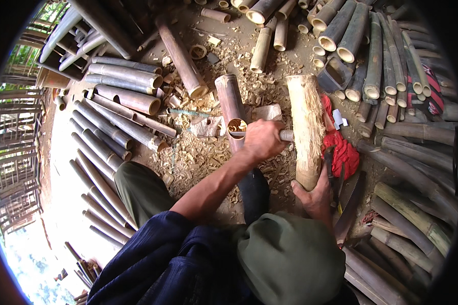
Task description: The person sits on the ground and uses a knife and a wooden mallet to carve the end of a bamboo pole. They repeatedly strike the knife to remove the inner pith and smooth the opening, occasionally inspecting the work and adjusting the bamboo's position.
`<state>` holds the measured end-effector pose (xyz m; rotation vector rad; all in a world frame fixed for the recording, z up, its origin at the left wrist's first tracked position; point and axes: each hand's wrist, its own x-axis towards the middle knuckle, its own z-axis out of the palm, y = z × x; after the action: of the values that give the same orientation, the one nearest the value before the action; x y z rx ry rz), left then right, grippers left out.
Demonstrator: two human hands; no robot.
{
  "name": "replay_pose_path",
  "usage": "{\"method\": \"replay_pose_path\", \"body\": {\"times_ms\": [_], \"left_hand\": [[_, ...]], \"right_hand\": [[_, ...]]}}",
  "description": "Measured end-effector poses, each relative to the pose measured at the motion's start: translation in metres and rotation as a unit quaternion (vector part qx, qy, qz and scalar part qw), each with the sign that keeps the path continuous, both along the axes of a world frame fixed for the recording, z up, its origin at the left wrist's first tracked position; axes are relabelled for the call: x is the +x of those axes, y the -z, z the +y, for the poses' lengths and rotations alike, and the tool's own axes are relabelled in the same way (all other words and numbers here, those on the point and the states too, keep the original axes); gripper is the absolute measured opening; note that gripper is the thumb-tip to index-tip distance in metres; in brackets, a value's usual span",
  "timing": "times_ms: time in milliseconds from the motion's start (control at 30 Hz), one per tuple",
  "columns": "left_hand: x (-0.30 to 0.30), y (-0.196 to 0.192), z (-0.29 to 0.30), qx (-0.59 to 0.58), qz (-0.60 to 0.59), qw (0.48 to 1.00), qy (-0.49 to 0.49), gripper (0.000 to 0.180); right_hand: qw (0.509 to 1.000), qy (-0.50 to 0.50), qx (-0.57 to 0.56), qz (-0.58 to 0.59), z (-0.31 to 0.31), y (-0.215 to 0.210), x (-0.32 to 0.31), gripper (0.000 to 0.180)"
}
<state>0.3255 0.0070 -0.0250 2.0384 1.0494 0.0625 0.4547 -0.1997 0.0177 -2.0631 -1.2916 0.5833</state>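
Between both hands stands the pale stripped bamboo section (306,127), its lower end gripped by right hand (315,195) fingers curled around it. Left hand (259,140) fingers close round a tool handle (286,135) touching its side. A slip of the tool could, I judge, run down to those lower fingers, as shavings (198,157) make footing loose.

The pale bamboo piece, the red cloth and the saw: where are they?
pale bamboo piece (305,122): head view, on its shaved middle.
red cloth (347,152): head view, on its bunched lower part.
saw (352,201): head view, on the blade's middle.

Pale bamboo piece (305,127) — peeled, rough, fibrous; red cloth (343,152) — matt
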Motion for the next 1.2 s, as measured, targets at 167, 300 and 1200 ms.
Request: {"method": "replay_pose_path", "body": {"times_ms": [167, 300, 1200], "left_hand": [[-0.027, 0.009, 0.000, 0.119, -0.133, 0.984, -0.021, 0.032], [-0.029, 0.005, -0.014, 0.121, -0.207, 0.970, -0.041, 0.028], [-0.021, 0.065, 0.114, -0.145, -0.387, 0.890, 0.194, 0.036]], "right_hand": [[0.984, -0.021, -0.033, 0.171, 0.023, -0.072, 0.020, 0.095], [0.983, 0.067, 0.092, 0.147, 0.008, -0.066, 0.006, 0.097], [0.990, -0.136, 0.016, 0.019, 0.108, -0.044, 0.010, 0.093]]}}
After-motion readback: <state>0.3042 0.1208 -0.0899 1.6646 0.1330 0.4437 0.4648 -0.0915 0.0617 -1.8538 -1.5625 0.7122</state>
